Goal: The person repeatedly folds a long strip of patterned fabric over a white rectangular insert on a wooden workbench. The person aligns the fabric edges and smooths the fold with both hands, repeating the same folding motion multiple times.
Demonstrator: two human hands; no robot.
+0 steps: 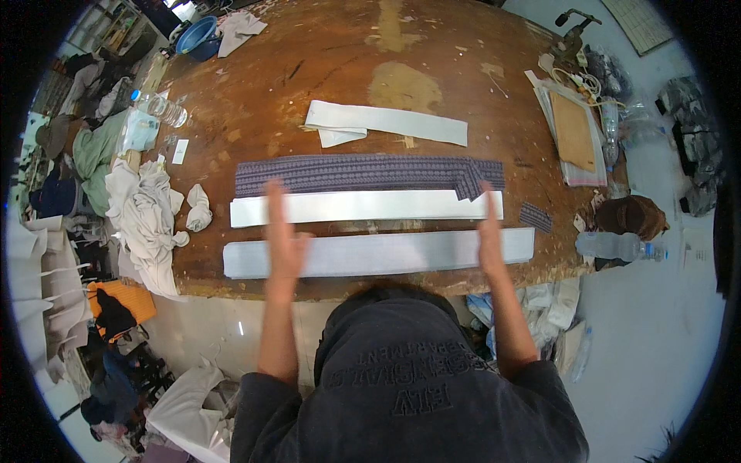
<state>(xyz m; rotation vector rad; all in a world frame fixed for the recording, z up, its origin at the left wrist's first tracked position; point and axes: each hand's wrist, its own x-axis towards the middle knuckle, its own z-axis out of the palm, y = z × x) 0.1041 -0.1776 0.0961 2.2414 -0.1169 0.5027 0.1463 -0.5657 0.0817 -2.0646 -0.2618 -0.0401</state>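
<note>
Before me on the wooden table, a pale blue-white strip [382, 253] of folded material lies nearest the front edge. Just beyond it is a bright white strip [359, 207], partly overlapped by a patterned dark grey-purple fabric strip [341, 175] with a folded right end. My left hand [285, 243], blurred, is over the left part of these strips, thumb apart from the fingers. Over their right part is my right hand [490, 231], seen edge-on with straight fingers. The palms face each other and hold nothing; whether either hand touches the strips, I cannot tell.
Farther back on the table [324, 75] lies a folded white strip [405, 121]. A patterned scrap [535, 217] is at right, near a plastic bottle [611, 246]. Crumpled off-white cloth [142, 220] and another bottle [162, 109] are at left. A blue basin [198, 37] stands at the far left.
</note>
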